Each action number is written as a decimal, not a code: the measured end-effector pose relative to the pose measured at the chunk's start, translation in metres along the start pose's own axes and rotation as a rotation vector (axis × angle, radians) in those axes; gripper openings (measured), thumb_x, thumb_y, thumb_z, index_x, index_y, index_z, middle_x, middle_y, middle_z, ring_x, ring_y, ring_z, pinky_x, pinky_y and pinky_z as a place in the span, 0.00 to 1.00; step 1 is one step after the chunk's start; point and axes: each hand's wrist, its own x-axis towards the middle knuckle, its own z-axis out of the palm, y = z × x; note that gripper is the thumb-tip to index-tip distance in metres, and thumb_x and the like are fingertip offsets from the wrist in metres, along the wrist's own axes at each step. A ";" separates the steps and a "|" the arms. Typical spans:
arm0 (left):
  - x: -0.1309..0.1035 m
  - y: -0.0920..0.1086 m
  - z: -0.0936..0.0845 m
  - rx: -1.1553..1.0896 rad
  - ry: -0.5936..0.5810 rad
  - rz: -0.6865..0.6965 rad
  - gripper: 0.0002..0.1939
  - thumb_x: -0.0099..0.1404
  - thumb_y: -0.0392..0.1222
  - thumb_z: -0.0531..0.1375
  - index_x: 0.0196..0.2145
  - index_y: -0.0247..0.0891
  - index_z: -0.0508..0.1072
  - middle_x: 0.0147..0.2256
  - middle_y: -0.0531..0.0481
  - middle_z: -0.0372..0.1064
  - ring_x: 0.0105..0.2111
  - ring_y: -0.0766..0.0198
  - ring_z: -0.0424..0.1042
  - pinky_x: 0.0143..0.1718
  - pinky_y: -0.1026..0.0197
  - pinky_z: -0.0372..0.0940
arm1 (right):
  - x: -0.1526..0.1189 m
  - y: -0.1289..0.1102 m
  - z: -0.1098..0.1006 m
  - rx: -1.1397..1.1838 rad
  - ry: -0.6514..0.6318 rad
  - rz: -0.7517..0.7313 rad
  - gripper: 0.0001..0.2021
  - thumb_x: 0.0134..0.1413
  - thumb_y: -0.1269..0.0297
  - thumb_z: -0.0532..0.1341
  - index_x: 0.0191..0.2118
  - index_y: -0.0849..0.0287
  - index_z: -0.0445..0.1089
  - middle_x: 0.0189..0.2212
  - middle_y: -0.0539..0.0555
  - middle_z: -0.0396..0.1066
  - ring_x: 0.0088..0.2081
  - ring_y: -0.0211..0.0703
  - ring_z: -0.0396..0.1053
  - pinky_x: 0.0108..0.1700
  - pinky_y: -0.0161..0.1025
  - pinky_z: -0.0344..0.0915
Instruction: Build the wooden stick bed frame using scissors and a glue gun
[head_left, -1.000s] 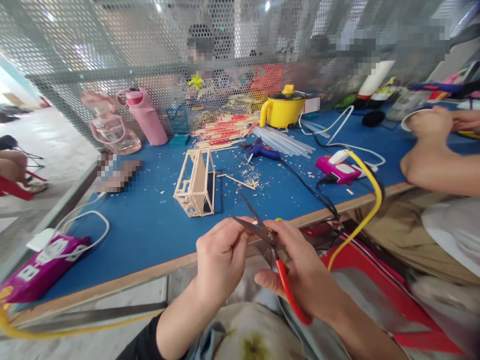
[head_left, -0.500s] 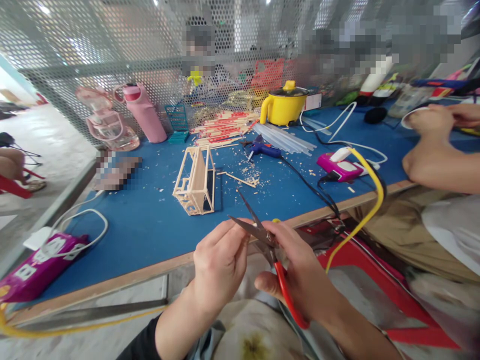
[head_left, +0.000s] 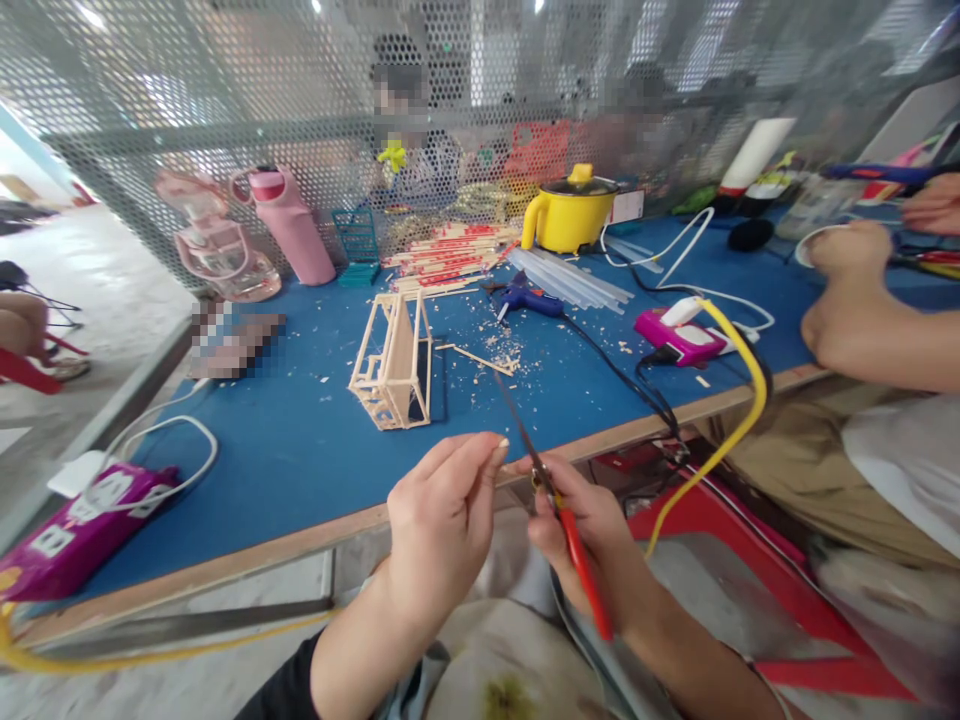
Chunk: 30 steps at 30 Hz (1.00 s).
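Red-handled scissors (head_left: pixel 581 570) are held in my right hand (head_left: pixel 600 535), blades together and pointing up and away over the table edge. Just left of the blades, my left hand (head_left: pixel 442 520) is closed in a pinch. A pale end of a small wooden stick (head_left: pixel 504 443) peeks out at its fingertips; the rest is hidden by the fingers. Beyond my hands, a box-shaped frame of thin wooden sticks (head_left: pixel 394 365) stands on the blue table (head_left: pixel 300 450). Beside it lie a few loose sticks (head_left: pixel 480 357) among small wood chips.
At the back are red-and-cream sticks (head_left: pixel 454 250), clear glue sticks (head_left: pixel 570 277), a blue glue gun (head_left: pixel 531 300) and a yellow pot (head_left: pixel 574 215). Purple power strips (head_left: pixel 679 335) with cords lie right and left. A pink bottle (head_left: pixel 292 225) stands left. Another person's arm (head_left: pixel 877 320) rests at right.
The scissor blades have gone from spread to together, and my right hand has drawn its fingers in. The scissors now sit slightly apart from my left fingertips. My left hand stays nearly in place.
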 end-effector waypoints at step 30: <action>0.058 -0.036 -0.078 -0.721 -0.768 -0.863 0.19 0.63 0.54 0.56 0.29 0.33 0.72 0.17 0.56 0.59 0.16 0.74 0.57 0.16 0.72 0.53 | 0.126 -0.088 -0.036 -0.391 -0.298 -0.844 0.07 0.59 0.70 0.57 0.37 0.58 0.73 0.31 0.51 0.77 0.33 0.37 0.73 0.42 0.37 0.69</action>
